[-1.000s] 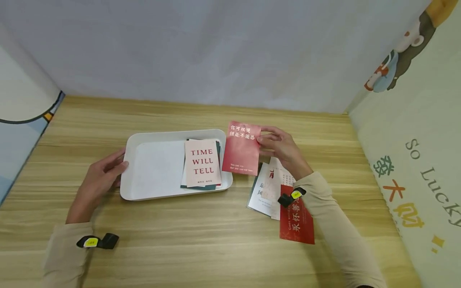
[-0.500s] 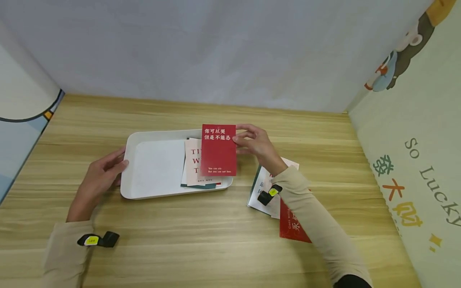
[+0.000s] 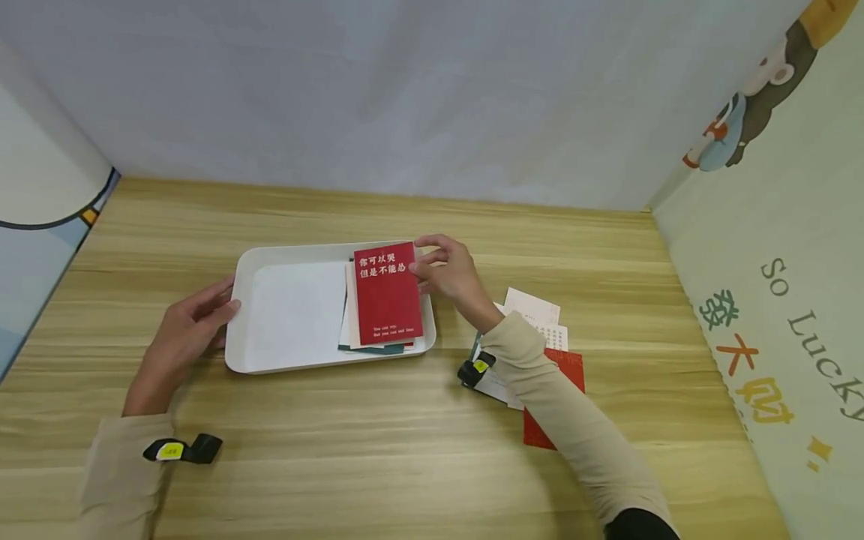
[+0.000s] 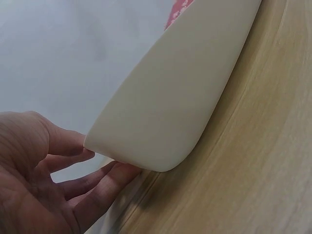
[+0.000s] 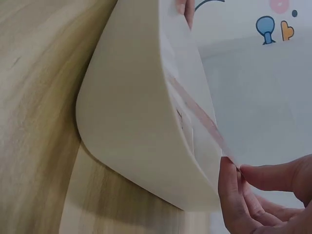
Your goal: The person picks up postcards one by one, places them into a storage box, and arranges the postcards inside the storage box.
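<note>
My right hand (image 3: pixel 448 276) pinches a red card (image 3: pixel 389 300) with white lettering by its upper right edge, over the right end of a white tray (image 3: pixel 246 352). In the right wrist view the card (image 5: pixel 197 109) shows as a thin strip, tilted at the tray's rim, between thumb and fingers. Under it in the tray lies a stack of cards, mostly covered, with a pale pink card (image 3: pixel 352 307) and a dark green edge peeking out. My left hand (image 3: pixel 189 341) grips the tray's left end, thumb at the rim and fingers beneath, as the left wrist view shows.
Right of the tray, several loose cards overlap on the wooden table (image 3: pixel 337 450): a pale card (image 3: pixel 529 304) and a red card (image 3: pixel 570 367) among them, partly hidden by my right sleeve. A grey-white curtain (image 3: pixel 378 97) stands behind; a printed panel (image 3: pixel 769 225) borders the right.
My right hand has moved the red card leftward from beside the tray to over the stack inside, covering the pink card's lettering. My left hand and the tray stay nearly still.
</note>
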Demonstrator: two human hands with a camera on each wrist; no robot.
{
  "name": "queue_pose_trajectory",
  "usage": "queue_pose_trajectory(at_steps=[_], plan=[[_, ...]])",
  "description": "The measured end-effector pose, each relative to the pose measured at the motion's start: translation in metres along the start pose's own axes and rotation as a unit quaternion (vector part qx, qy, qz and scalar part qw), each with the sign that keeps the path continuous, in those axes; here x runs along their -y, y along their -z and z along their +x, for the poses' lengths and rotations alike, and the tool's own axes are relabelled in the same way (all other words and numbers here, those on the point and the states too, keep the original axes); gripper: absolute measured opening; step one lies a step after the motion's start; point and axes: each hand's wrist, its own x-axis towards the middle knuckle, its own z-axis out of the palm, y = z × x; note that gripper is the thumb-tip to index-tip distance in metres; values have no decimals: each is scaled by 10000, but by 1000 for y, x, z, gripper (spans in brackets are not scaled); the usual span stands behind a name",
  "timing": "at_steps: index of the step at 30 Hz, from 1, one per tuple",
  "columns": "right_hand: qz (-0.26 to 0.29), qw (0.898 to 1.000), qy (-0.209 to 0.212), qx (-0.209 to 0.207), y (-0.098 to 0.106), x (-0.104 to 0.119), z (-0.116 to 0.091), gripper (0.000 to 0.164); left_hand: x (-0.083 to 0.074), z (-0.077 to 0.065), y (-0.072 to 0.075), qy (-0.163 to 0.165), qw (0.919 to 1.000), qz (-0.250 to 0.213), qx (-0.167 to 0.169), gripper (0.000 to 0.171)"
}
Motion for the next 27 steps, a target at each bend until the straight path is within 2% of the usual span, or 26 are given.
queue_pose_trajectory(at_steps=[8, 12, 18, 23, 27], plan=[[-639, 9972, 35, -383, -17, 2, 15, 41, 3, 27, 9, -50, 9999, -13, 108, 63], [-1262, 9912, 64, -382, -21, 5, 20, 43, 4, 41, 13, -102, 9997, -109, 204, 64], [-2401, 9693, 245, -469, -27, 15, 32, 43, 6, 77, 22, -198, 9986, -281, 414, 64], [-2974, 9516, 321, -699, -24, 30, 44, 39, 1, 111, 33, -302, 9971, -324, 616, 64], [-2995, 9506, 267, -774, -21, 37, 59, 35, -5, 139, 43, -424, 9960, -251, 742, 64]])
